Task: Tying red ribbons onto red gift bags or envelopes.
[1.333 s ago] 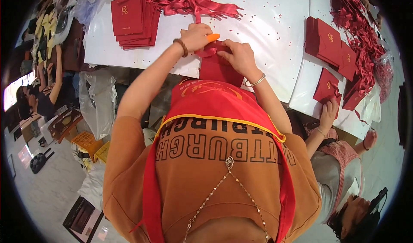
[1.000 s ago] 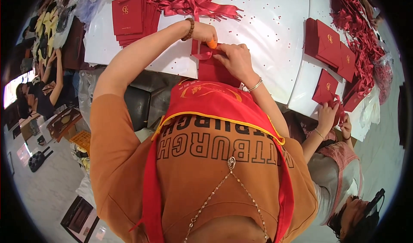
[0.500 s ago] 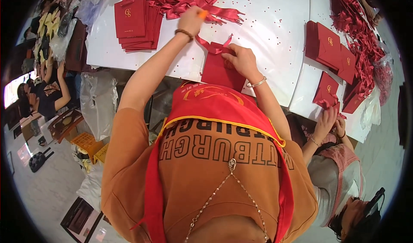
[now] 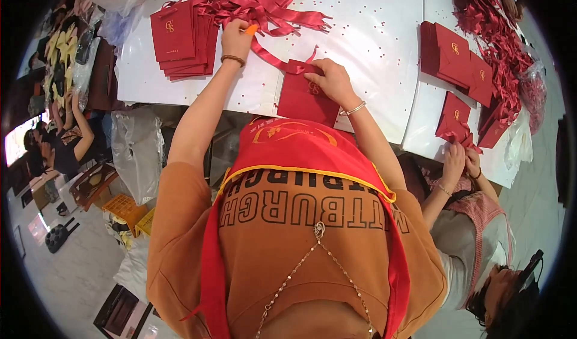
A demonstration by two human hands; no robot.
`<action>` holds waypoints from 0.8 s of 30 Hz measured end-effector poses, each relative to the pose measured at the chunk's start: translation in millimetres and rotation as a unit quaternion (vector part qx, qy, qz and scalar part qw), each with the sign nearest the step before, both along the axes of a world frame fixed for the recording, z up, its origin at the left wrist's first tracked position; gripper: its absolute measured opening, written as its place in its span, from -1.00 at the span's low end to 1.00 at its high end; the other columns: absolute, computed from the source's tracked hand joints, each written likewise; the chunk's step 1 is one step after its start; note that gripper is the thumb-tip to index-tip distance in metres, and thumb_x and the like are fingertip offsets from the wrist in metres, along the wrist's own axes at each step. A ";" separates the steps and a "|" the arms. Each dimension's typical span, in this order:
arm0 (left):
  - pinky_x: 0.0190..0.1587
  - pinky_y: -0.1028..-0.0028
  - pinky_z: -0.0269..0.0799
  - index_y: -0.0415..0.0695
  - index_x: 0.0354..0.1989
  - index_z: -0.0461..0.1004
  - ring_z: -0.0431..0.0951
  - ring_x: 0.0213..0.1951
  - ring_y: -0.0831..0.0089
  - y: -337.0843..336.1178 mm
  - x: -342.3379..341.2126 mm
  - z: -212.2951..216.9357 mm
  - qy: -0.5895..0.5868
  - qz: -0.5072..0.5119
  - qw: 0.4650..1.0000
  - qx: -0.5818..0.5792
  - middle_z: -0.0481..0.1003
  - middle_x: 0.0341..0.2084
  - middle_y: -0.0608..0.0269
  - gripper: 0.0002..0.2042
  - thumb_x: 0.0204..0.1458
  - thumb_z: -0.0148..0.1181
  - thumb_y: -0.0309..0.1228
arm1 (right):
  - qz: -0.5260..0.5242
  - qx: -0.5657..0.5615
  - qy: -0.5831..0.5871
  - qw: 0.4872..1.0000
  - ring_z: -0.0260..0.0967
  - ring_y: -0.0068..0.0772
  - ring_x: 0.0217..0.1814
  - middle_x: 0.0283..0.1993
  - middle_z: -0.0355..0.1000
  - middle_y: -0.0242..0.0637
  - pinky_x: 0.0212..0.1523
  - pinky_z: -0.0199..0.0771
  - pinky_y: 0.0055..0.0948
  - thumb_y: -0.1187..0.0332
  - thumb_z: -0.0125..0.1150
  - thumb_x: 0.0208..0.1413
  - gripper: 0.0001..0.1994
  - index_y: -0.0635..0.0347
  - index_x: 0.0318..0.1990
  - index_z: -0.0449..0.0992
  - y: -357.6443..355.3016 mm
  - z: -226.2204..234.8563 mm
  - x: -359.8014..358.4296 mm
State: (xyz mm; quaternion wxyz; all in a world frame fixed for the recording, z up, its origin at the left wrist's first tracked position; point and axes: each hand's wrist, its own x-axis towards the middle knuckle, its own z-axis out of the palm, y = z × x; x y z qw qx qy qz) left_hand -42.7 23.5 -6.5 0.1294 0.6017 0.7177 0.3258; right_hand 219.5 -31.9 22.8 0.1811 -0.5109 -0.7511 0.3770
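A red paper gift bag (image 4: 306,105) with gold print lies at the table's near edge, in front of my apron. A red satin ribbon (image 4: 268,57) runs from its top edge out to my left hand (image 4: 235,42), which is closed on the ribbon's far end and draws it toward the left. Something small and orange (image 4: 251,30) shows at that hand's fingertips; its kind is unclear. My right hand (image 4: 333,81) pinches the bag's upper right part near the ribbon. A short ribbon tail sticks up beside its fingers.
A stack of red bags (image 4: 174,36) lies at the left, beside a heap of red ribbons (image 4: 258,0). Small red dots are scattered over the white table (image 4: 372,57). At the right, a co-worker's hands (image 4: 460,159) handle another red bag (image 4: 454,114), near more bags and ribbons.
My left hand has moved left and slightly down, away from the ribbon heap, and the ribbon now stretches longer from the bag. My right hand stays at the bag's top.
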 end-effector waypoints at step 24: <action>-0.66 0.65 0.17 -0.20 -0.21 0.43 0.27 -0.72 0.64 -29.4 90.9 36.0 -0.502 -0.076 0.830 -0.233 0.44 -0.58 0.23 -0.79 -0.04 -0.02 -0.57 | -0.068 -0.023 0.025 0.997 0.34 -0.23 -0.32 -0.33 0.37 -0.23 -0.29 0.34 -0.38 0.33 0.26 -0.17 -0.76 0.15 -0.29 0.49 -13.3 13.4 44.6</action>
